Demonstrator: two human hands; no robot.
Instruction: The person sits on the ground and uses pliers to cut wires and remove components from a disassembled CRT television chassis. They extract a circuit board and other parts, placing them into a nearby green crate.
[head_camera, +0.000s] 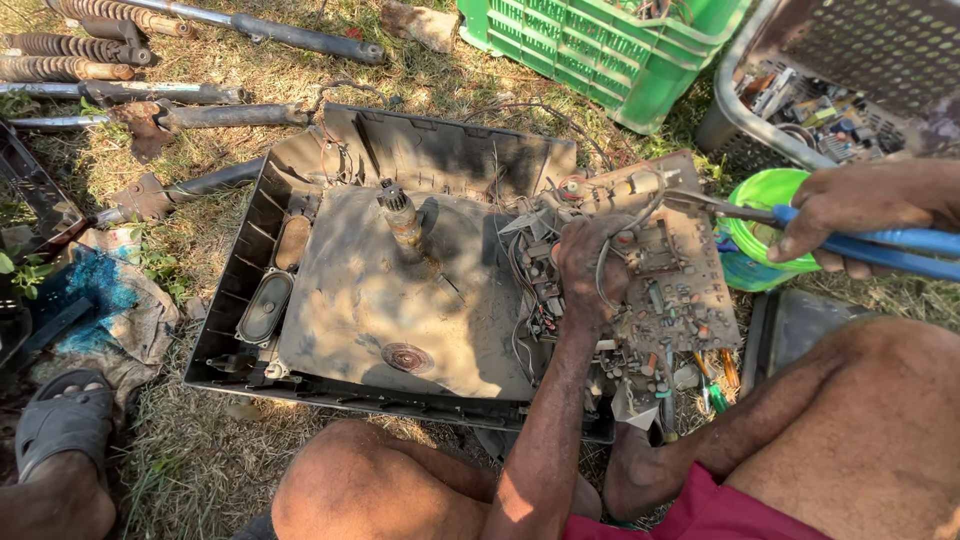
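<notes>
Bare knees and red shorts (700, 510) fill the near edge of the view, above dry grass (190, 460). Just past them a dusty brown circuit board (675, 270), studded with small parts and trailing grey wires (525, 290), stands tilted against the open dark plastic television casing (330, 250) holding a grimy picture tube (400, 290). The left hand (590, 270) is closed around the board's left edge and a loop of wire. The right hand (860, 215), to the board's right, is clenched on blue-handled pliers (800, 225), whose tips reach the board's upper corner. Behind sit a green bowl (765, 225) and green crate (600, 50).
</notes>
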